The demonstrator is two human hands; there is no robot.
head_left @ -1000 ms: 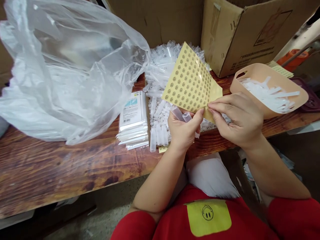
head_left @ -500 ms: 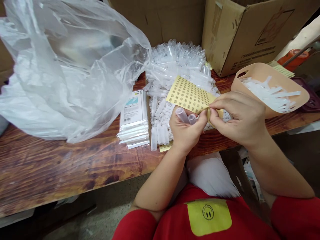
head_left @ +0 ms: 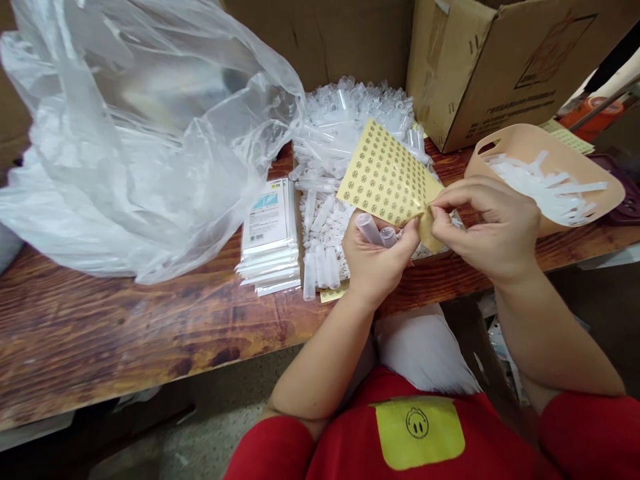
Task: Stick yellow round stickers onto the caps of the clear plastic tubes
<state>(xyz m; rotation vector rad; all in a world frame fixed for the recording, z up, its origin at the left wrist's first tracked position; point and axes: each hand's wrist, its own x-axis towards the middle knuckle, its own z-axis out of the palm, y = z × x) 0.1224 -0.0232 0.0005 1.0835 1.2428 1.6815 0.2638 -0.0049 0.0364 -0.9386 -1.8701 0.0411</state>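
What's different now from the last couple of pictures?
The far end of the yellow sticker sheet dipped, then came partway back up. Nothing was visibly taken hold of or let go: the left hand still holds the tubes and the sheet's edge, and the right hand still pinches the sheet. The peach bin stayed put.

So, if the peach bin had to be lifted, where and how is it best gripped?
Probably by the slotted end of the bin, on the left: come in from that side, fingers through the slot, thumb over the rim. The cutout just under the edge offers a hook hold. Keep the bin level, since loose strips lie inside and its top is open.
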